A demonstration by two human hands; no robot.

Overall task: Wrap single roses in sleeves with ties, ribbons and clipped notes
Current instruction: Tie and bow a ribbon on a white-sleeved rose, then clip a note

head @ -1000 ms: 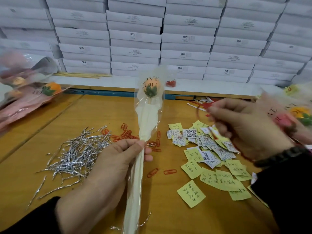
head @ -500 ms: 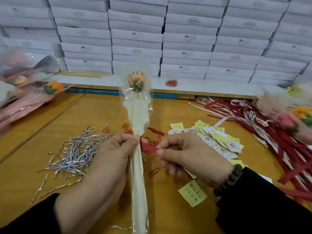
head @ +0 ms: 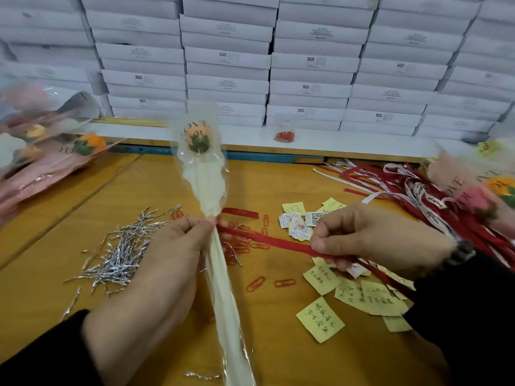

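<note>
An orange rose (head: 197,138) stands upright in a clear and cream sleeve (head: 214,274) at centre. My left hand (head: 156,274) grips the sleeve at its narrowed neck and pinches one end of a red ribbon (head: 278,243) against it. My right hand (head: 373,240) pinches the same ribbon further right, so the strip runs taut between both hands. A short tail of red ribbon (head: 240,212) sticks out behind the neck.
Silver twist ties (head: 117,252) lie heaped at left, red paper clips (head: 256,284) in the middle, yellow notes (head: 320,319) and QR cards (head: 299,225) at right. A ribbon pile (head: 412,190) and wrapped roses (head: 479,196) sit far right, pink-sleeved roses (head: 55,151) far left. White boxes (head: 306,59) stack behind.
My right hand brought a red ribbon from the right pile to the sleeve neck, then drew back rightward, stretching the ribbon out. The rose tilted slightly left.
</note>
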